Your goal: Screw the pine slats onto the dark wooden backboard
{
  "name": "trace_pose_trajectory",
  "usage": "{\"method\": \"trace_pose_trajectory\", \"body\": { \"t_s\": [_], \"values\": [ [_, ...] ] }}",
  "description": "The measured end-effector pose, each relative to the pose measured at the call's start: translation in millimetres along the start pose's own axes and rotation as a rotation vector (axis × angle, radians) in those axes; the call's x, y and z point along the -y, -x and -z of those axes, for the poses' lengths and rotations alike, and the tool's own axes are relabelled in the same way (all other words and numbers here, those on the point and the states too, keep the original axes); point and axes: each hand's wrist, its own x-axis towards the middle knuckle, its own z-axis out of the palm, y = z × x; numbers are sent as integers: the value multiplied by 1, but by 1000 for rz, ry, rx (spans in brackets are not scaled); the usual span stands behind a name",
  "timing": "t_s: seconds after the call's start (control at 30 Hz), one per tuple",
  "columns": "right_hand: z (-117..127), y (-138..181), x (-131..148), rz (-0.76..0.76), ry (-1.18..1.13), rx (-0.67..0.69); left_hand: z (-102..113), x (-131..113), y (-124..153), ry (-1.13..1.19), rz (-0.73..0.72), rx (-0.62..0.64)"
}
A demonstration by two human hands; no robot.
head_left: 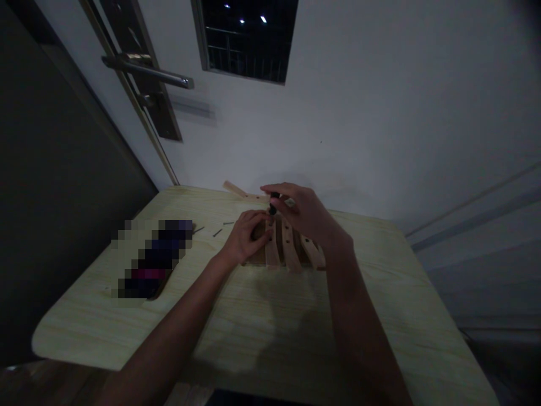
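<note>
My right hand [302,211] is closed around a short black screwdriver [273,203], held upright with its lower end over a pale wooden strip [271,251]. My left hand [249,232] pinches that strip's upper part between thumb and fingers. Two more bent wooden strips [291,251] with dark holes lie beside it to the right, on a brown wooden base [256,259]. The tool's tip is too small and dark to make out.
Several loose screws [217,232] lie left of my left hand on the light wooden table [380,316]. Behind the work lies another wooden strip [234,189]. A pixelated phone-like object [156,259] is at the left. A white door with a metal handle [160,73] stands behind.
</note>
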Motion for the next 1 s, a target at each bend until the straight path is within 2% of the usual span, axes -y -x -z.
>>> {"method": "trace_pose_trajectory", "body": {
  "t_s": [0.27,0.47,0.63,0.7,0.83,1.0],
  "values": [
    [3,4,4,4,-55,31,-4,10,2,-15,-32,13],
    [-6,3,-5,5,72,-119,-6,11,2,-10,-16,29],
    [-12,4,-8,-69,75,-202,-7,12,3,-29,7,28],
    [-12,5,-4,-87,51,-183,-8,12,3,-18,0,18],
    [-5,8,5,-102,-17,-62,-7,11,2,10,-22,6],
    [6,7,6,-108,-48,-40,-5,8,2,9,0,33]
  ]
}}
